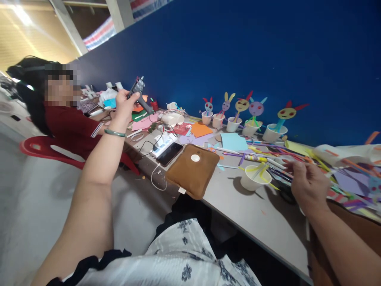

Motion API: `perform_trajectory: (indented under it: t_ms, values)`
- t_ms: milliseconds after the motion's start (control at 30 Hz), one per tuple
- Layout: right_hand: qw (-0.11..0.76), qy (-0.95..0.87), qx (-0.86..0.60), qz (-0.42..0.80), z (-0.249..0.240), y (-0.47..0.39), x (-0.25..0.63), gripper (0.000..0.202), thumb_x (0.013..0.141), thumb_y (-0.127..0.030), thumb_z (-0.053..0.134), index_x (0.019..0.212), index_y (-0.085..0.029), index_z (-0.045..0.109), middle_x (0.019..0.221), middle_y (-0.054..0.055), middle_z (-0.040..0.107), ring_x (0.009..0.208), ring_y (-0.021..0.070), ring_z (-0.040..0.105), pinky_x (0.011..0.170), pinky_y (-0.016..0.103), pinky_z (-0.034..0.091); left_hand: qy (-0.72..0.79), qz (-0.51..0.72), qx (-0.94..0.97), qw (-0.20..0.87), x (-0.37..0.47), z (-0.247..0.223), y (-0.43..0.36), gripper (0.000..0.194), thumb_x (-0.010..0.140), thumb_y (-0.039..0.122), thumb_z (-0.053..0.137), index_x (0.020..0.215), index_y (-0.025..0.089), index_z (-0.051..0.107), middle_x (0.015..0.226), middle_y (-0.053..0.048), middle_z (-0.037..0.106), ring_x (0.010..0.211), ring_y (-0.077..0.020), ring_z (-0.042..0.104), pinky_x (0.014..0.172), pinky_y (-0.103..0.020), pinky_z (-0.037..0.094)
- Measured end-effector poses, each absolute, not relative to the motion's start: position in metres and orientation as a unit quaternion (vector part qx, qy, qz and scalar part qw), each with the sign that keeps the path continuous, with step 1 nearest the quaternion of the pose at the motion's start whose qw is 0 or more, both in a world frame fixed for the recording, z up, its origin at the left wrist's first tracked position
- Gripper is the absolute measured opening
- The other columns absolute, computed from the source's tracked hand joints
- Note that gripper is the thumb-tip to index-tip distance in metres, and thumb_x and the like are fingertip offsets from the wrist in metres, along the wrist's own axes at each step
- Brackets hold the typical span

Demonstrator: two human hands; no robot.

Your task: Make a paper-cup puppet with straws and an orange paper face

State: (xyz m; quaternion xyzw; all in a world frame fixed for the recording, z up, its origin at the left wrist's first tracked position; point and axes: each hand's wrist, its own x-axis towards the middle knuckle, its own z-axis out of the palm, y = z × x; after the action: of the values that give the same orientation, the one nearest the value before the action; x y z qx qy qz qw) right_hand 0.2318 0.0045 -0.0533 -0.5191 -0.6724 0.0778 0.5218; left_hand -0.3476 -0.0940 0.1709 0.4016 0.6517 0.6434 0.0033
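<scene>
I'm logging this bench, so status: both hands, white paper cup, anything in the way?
Left hand gripping black glue gun. Right hand near cup, grip unclear. Cup upright, yellow strips inside. Possible obstacle: brown square cushion at grey table's edge.

A deep blue partition (253, 47) runs behind the long pale table (276, 226). On the left, a red chair (44, 145) stands on the grey floor (38, 218); at far left, light (20, 14) glares on a yellowish surface (18, 41).
</scene>
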Motion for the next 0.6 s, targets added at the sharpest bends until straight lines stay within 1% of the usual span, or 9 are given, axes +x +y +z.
perform_trajectory:
  t_ms: [100, 200, 267, 367, 433, 467, 533, 567, 600]
  values:
    - [0.528, -0.657, -0.532, 0.078, -0.045, 0.001, 0.228, 0.037, 0.093, -0.052, 0.051, 0.080, -0.023, 0.069, 0.078, 0.010, 0.073, 0.078, 0.0301, 0.069, 0.076, 0.046, 0.052, 0.610, 0.662, 0.432, -0.049, -0.329, 0.183, -0.097, 0.020, 0.100, 0.036, 0.061, 0.100, 0.022, 0.047, 0.102, 0.000, 0.065, 0.102, -0.0159, 0.071, 0.077, -0.025, 0.057]
    - [0.546, -0.647, -0.529, 0.062, -0.032, -0.004, 0.225, 0.035, 0.092, -0.050, 0.050, 0.075, -0.023, 0.066, 0.077, 0.011, 0.072, 0.078, 0.0303, 0.068, 0.077, 0.046, 0.052, 0.593, 0.645, 0.474, -0.090, -0.298, 0.196, -0.100, 0.028, 0.105, 0.050, 0.053, 0.110, 0.023, 0.049, 0.111, -0.001, 0.066, 0.115, -0.0162, 0.067, 0.079, -0.025, 0.055]
    - [0.559, -0.639, -0.526, 0.049, -0.020, -0.009, 0.223, 0.035, 0.092, -0.049, 0.049, 0.076, -0.023, 0.066, 0.076, 0.010, 0.071, 0.078, 0.0303, 0.069, 0.079, 0.047, 0.052, 0.586, 0.630, 0.496, -0.114, -0.267, 0.204, -0.108, 0.031, 0.106, 0.054, 0.047, 0.116, 0.025, 0.048, 0.118, -0.002, 0.066, 0.119, -0.0183, 0.067, 0.079, -0.025, 0.057]
    - [0.571, -0.654, -0.497, 0.020, 0.003, -0.023, 0.219, 0.035, 0.093, -0.048, 0.049, 0.079, -0.021, 0.068, 0.078, 0.013, 0.072, 0.083, 0.0314, 0.070, 0.083, 0.047, 0.054, 0.591, 0.595, 0.521, -0.162, -0.213, 0.210, -0.128, 0.033, 0.108, 0.056, 0.034, 0.115, 0.026, 0.046, 0.117, 0.001, 0.063, 0.114, -0.0182, 0.071, 0.077, -0.027, 0.060]
    - [0.574, -0.674, -0.466, -0.019, 0.018, -0.036, 0.214, 0.033, 0.094, -0.046, 0.051, 0.083, -0.021, 0.070, 0.085, 0.014, 0.075, 0.087, 0.0312, 0.072, 0.086, 0.046, 0.054, 0.598, 0.562, 0.534, -0.204, -0.181, 0.214, -0.137, 0.044, 0.107, 0.060, 0.019, 0.114, 0.026, 0.046, 0.114, 0.003, 0.061, 0.109, -0.0179, 0.073, 0.073, -0.029, 0.060]
    - [0.570, -0.685, -0.451, -0.042, 0.025, -0.042, 0.212, 0.031, 0.095, -0.044, 0.053, 0.085, -0.021, 0.070, 0.088, 0.014, 0.076, 0.086, 0.0303, 0.073, 0.084, 0.044, 0.055, 0.588, 0.562, 0.539, -0.221, -0.171, 0.217, -0.137, 0.048, 0.105, 0.063, 0.016, 0.112, 0.026, 0.046, 0.113, 0.003, 0.060, 0.106, -0.0176, 0.074, 0.071, -0.029, 0.060]
    - [0.548, -0.728, -0.404, -0.079, 0.037, -0.054, 0.206, 0.024, 0.095, -0.040, 0.054, 0.090, -0.022, 0.070, 0.090, 0.014, 0.078, 0.083, 0.0290, 0.074, 0.079, 0.042, 0.056, 0.542, 0.595, 0.547, -0.228, -0.165, 0.230, -0.127, 0.048, 0.099, 0.071, 0.025, 0.104, 0.027, 0.044, 0.107, 0.006, 0.059, 0.101, -0.0144, 0.073, 0.067, -0.028, 0.060]
    - [0.541, -0.747, -0.373, -0.100, 0.042, -0.060, 0.204, 0.019, 0.095, -0.036, 0.056, 0.092, -0.023, 0.069, 0.090, 0.013, 0.078, 0.082, 0.0281, 0.074, 0.078, 0.041, 0.057, 0.512, 0.622, 0.549, -0.222, -0.170, 0.239, -0.117, 0.045, 0.096, 0.071, 0.036, 0.100, 0.027, 0.041, 0.102, 0.008, 0.058, 0.099, -0.0112, 0.071, 0.068, -0.026, 0.060]
    - [0.537, -0.764, -0.335, -0.123, 0.046, -0.065, 0.203, 0.013, 0.094, -0.032, 0.058, 0.093, -0.024, 0.068, 0.089, 0.011, 0.079, 0.081, 0.0267, 0.075, 0.076, 0.039, 0.058, 0.492, 0.644, 0.550, -0.201, -0.180, 0.250, -0.106, 0.041, 0.095, 0.065, 0.047, 0.096, 0.025, 0.039, 0.096, 0.008, 0.054, 0.097, -0.0071, 0.068, 0.071, -0.023, 0.060]
